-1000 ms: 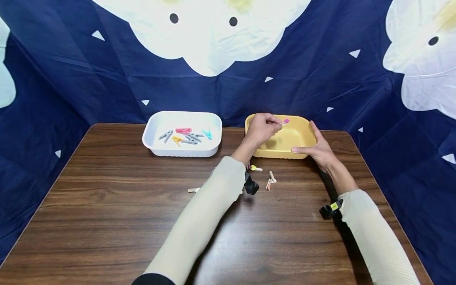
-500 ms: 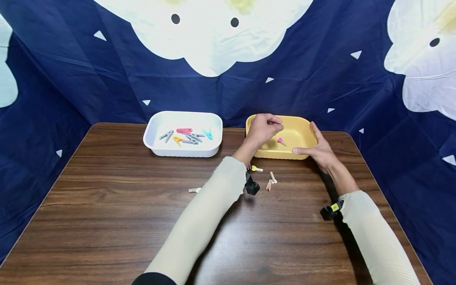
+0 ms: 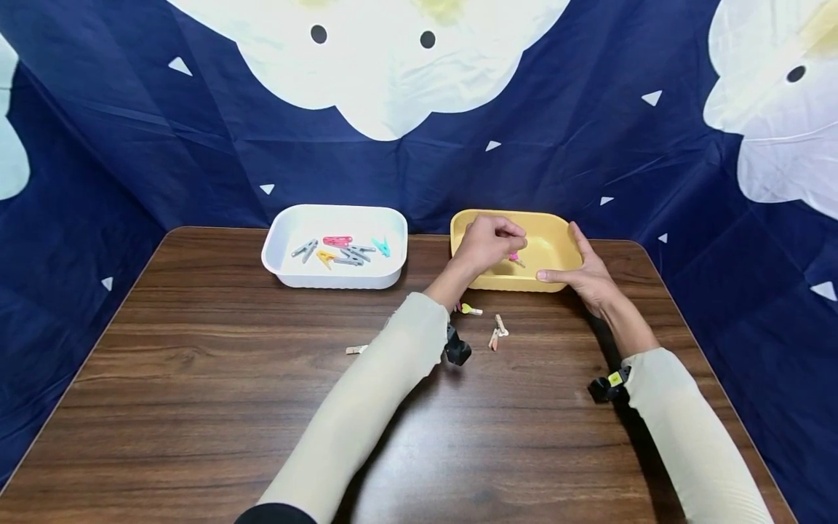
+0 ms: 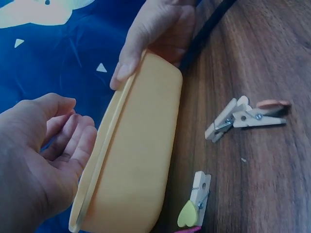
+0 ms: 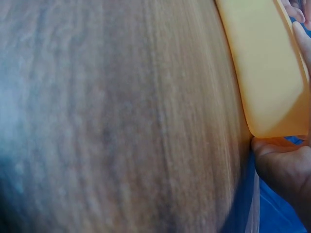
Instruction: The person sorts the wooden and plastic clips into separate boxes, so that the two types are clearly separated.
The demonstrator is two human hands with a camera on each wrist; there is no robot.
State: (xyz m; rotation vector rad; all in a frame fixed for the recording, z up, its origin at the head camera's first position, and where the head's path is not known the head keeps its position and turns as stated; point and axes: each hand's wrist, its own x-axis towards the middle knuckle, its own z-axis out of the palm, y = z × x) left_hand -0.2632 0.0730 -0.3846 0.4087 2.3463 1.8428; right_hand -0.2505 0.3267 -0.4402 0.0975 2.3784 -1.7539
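Observation:
My left hand (image 3: 487, 241) is over the left part of the yellow plastic bin (image 3: 553, 240), its fingers loosely bent with nothing between them. Below its fingertips, a small wooden clothespin with a pink heart (image 3: 514, 257) lies inside the bin, partly covered by the hand. My right hand (image 3: 587, 276) grips the bin's right end, thumb over the front rim and fingers along the end wall. In front of the bin lie a clothespin with a yellow-green heart (image 4: 197, 199) and a pair of wooden clothespins (image 4: 243, 116) crossed close together.
A white bin (image 3: 386, 276) at the back left holds several plastic clothespins in grey, red, yellow and turquoise. One more wooden clothespin (image 3: 356, 350) lies beside my left sleeve. Dark blue cloth (image 3: 432, 182) hangs behind the brown wooden table (image 3: 196, 378).
My left hand has let go of the pink-heart clothespin, which dropped into the yellow bin. The hand then moved slightly lower. My right hand has stayed at the bin's right end.

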